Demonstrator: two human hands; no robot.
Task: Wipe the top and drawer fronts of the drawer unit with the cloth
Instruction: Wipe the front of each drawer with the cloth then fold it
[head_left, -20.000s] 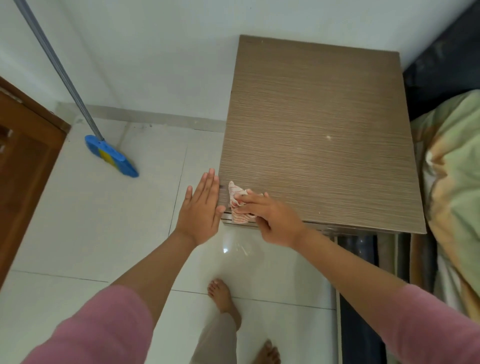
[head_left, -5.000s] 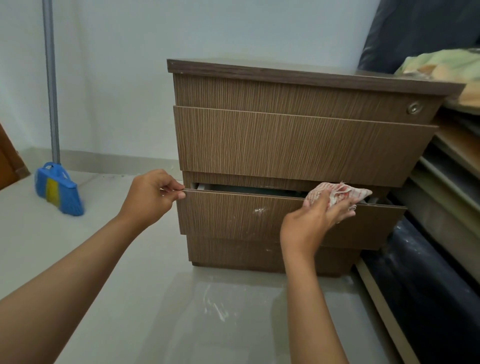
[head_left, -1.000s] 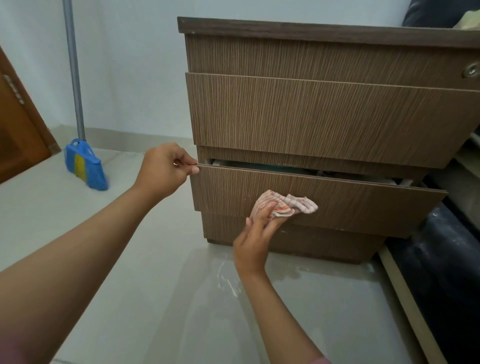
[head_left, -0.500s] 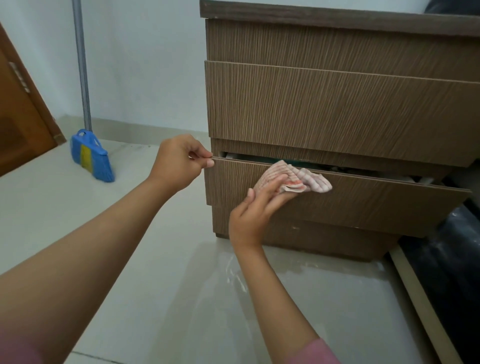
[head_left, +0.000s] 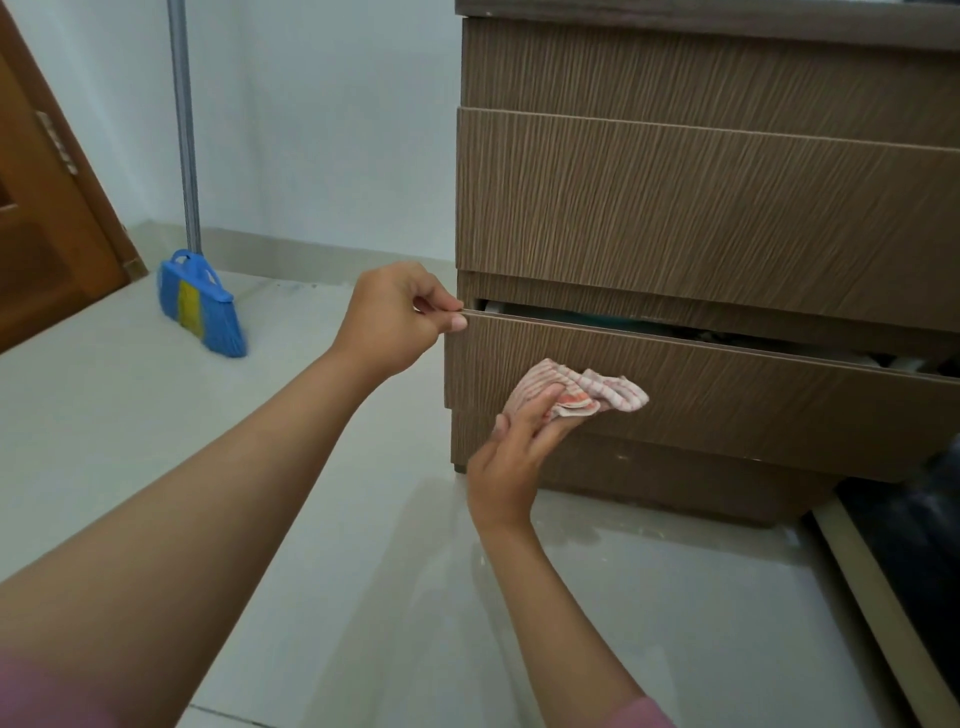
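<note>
Two hands working: my right hand (head_left: 511, 457) bunches the cloth (head_left: 582, 391), soft, light and crumpled, against the lower drawer front (head_left: 727, 405). My left hand (head_left: 397, 317) pinches that drawer's thin top edge, best hold on it. Stiff, ridged woodgrain laminate across the drawer unit (head_left: 701, 197), probably lightly grippy.

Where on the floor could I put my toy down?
The bare tile floor between the blue broom and the drawer unit is free. It is crowded at the open drawer, where the left hand pinches its corner and the right hand presses the cloth.
</note>
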